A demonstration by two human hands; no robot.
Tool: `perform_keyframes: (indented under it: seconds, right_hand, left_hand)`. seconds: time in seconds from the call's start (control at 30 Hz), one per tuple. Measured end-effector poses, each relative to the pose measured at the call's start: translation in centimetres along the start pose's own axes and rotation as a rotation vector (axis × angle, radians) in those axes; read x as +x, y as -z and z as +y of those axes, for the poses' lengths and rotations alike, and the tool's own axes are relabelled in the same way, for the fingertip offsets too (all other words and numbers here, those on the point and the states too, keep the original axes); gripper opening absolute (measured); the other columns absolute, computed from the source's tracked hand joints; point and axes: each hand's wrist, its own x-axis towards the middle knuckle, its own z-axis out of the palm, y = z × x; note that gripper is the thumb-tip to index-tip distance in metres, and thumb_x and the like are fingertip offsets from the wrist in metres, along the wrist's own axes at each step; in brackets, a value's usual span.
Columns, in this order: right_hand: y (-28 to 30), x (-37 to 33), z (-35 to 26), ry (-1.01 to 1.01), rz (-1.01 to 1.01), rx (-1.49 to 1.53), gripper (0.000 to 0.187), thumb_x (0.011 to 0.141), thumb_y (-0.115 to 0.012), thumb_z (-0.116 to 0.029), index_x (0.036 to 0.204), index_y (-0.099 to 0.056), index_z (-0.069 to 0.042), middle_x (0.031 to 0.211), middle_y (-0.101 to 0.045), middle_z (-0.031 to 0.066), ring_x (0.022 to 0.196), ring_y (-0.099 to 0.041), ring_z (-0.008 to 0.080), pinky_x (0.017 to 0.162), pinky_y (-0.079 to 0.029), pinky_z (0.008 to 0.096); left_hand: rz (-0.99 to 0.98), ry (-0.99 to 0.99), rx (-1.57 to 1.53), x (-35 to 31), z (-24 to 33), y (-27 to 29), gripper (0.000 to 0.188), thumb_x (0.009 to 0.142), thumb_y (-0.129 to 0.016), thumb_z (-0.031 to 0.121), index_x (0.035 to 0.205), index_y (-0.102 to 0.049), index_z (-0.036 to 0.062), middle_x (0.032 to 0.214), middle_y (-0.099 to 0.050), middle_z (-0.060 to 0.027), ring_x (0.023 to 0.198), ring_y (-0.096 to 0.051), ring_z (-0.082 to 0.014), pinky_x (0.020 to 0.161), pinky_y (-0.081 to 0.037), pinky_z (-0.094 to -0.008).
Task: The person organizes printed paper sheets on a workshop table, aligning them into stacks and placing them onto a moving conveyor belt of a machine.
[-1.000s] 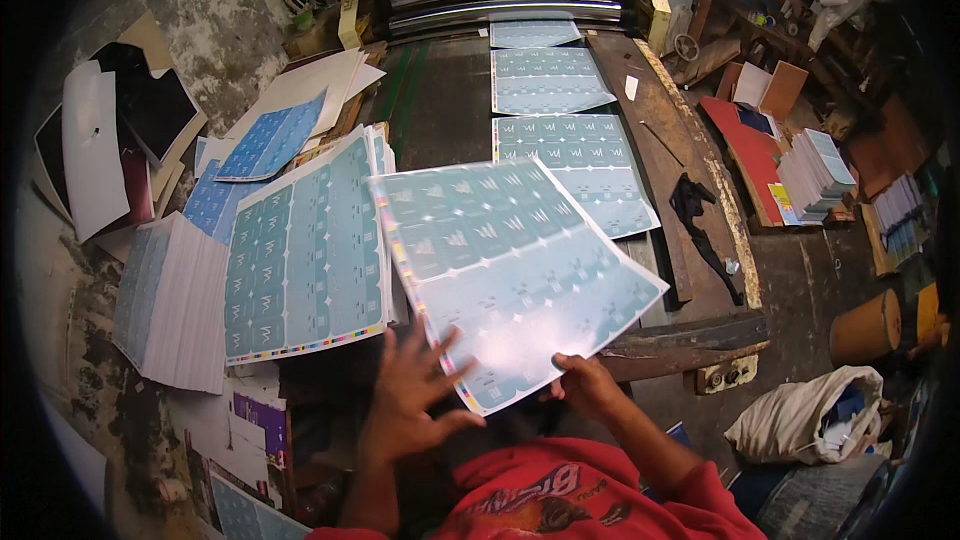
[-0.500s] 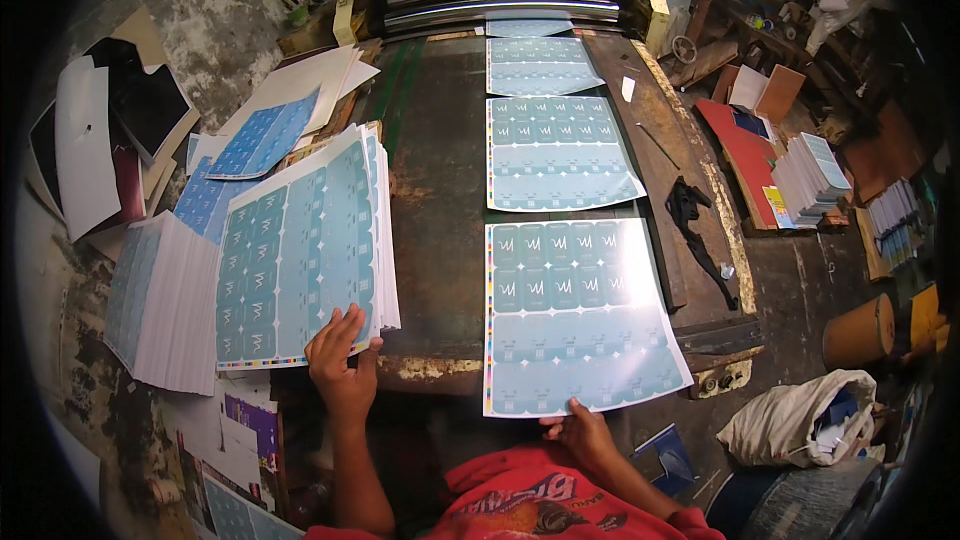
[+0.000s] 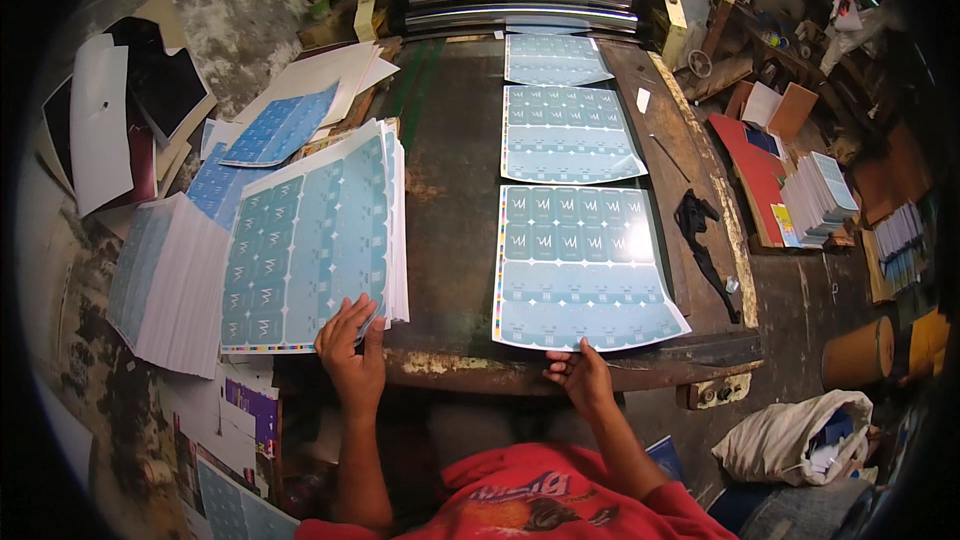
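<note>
My right hand [image 3: 582, 374] holds the near edge of a teal printed sheet [image 3: 585, 282], thumb on top and fingers curled below. This sheet lies on the dark machine bed [image 3: 440, 240], its near edge reaching the bed's front edge. Beyond it, a second sheet [image 3: 572, 140] and a third sheet [image 3: 555, 60] lie in a line leading up to the rollers [image 3: 530, 18]. To the left, my left hand [image 3: 352, 348] grips the near right corner of the top sheet on a stack of printed sheets [image 3: 310, 240], fingers over the face. That corner bends slightly.
A thick paper pile [image 3: 185, 285] leans beside the stack, with blue printed sheets [image 3: 285, 125] behind. A black tool-like object [image 3: 700, 240] and a thin rod [image 3: 668, 157] lie right of the sheets. On the right floor are a white sack [image 3: 790, 440] and a brown bin [image 3: 858, 352].
The line of printed sheets has shifted away from me toward the rollers. My right hand has moved forward with the nearest sheet. The left hand stays at the stack's corner.
</note>
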Motion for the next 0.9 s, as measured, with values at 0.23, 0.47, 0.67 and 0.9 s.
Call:
perform_keyframes:
  seconds: [0.23, 0.47, 0.67, 0.9]
  right_hand:
    - [-2.5, 0.9, -0.3, 0.139, 0.037, 0.031, 0.039, 0.102, -0.045, -0.037, 0.131, -0.039, -0.012, 0.125, -0.059, 0.0148, 0.088, -0.064, 0.022, 0.08, -0.054, 0.0445]
    - [-5.1, -2.3, -2.5, 0.123, -0.13, -0.03, 0.077, 0.094, -0.056, -0.045, 0.153, -0.019, -0.011, 0.133, -0.052, 0.017, 0.093, -0.062, 0.023, 0.083, -0.053, 0.0419]
    - [-6.6, -4.6, -3.2, 0.041, -0.098, -0.129, 0.056, 0.087, -0.069, -0.028, 0.129, -0.046, 0.001, 0.107, -0.061, 0.0112, 0.091, -0.062, 0.0203, 0.075, -0.052, 0.0333]
    - [2.8, -5.3, 0.9, -0.078, 0.006, -0.224, 0.036, 0.093, -0.058, -0.027, 0.116, -0.052, 0.0, 0.085, -0.065, 0.0103, 0.069, -0.063, 0.0184, 0.056, -0.046, 0.0286]
  left_hand:
    - [0.07, 0.398, -0.571, 0.5, -0.1, 2.1, 0.031, 0.099, -0.057, 0.028, 0.113, -0.069, 0.0024, 0.11, -0.068, -0.0097, 0.105, -0.059, -0.0175, 0.096, -0.042, -0.0308]
    - [-0.495, -0.278, -0.328, -0.5, 3.9, 3.6, 0.022, 0.085, -0.071, 0.033, 0.1, -0.076, 0.0189, 0.115, -0.07, 0.001, 0.123, -0.057, -0.0288, 0.113, -0.02, -0.054]
    - [-0.787, -0.465, -0.274, -2.1, 6.1, 2.9, 0.037, 0.077, -0.073, 0.05, 0.106, -0.075, 0.0269, 0.126, -0.065, -0.0001, 0.139, -0.039, -0.0339, 0.114, 0.002, -0.0632]
    - [-0.249, -0.224, 0.04, 1.0, 2.3, 1.8, 0.051, 0.083, -0.072, 0.039, 0.123, -0.064, 0.0079, 0.14, -0.053, -0.0128, 0.137, -0.04, -0.0352, 0.114, -0.025, -0.0513]
